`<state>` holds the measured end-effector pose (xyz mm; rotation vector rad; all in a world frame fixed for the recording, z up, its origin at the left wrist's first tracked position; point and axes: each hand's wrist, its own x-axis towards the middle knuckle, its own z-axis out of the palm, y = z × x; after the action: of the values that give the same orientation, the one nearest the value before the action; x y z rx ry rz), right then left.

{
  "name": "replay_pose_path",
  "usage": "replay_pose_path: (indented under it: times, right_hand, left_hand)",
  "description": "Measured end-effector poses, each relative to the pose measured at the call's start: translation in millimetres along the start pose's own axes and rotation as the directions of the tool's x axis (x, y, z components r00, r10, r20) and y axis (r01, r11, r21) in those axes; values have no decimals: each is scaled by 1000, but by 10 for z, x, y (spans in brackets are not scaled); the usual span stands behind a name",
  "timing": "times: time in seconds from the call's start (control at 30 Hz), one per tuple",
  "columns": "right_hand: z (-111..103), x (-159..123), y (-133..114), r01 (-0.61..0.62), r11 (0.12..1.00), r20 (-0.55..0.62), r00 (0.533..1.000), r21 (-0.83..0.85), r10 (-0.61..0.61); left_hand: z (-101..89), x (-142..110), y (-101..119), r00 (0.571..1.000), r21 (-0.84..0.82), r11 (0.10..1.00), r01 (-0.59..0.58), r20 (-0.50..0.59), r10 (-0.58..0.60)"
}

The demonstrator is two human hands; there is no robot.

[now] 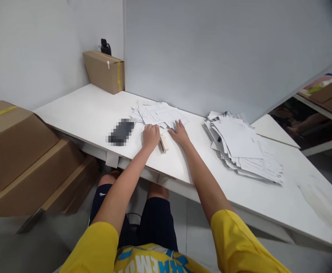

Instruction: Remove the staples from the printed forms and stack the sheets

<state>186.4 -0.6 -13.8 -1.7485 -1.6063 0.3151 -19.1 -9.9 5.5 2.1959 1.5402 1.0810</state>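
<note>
A loose spread of printed paper sheets [157, 112] lies against the back partition of the white table. My left hand [151, 135] is at the near edge of these sheets, its fingers curled together. Whatever its fingertips grip, if anything, is hidden. To its right, my right hand [180, 132] rests with fingers spread, the fingertips on the lower right sheets. Between the two hands sits a small cream stapler [164, 144] on the tabletop. A dark, pixelated object [121, 132] lies left of my left hand.
A thick, uneven paper stack [239, 144] is on the right of the white table [77, 110]. A taped cardboard box [104, 72] stands in the back left corner, a black bottle [106, 47] behind it. Larger cartons [18, 148] are at the left. Shelving [322, 110] is at far right.
</note>
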Motion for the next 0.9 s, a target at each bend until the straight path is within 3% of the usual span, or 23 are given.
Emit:
replay_pose_path:
  times: [0.1,0.37,0.73,0.9]
  right_hand:
    - [59,45,10,-19,997,24,999,-68,21]
    - [-45,-82,-64,9,934,-2,1000,-357,-11]
    - [-19,-136,-196,-7,891,-12,1000,-453,2]
    - [-24,-119,-143,12,924,-28,999,-381,-25]
  left_hand:
    - [36,-12,-15,1000,11,1000,-12,20,12]
    - [24,-18,-17,1000,-91,996,14,2,-13]
    - [-11,-36,6,998,-276,960,56,-22,-65]
    - [-29,-47,14,995,-323,942,97,4,-101]
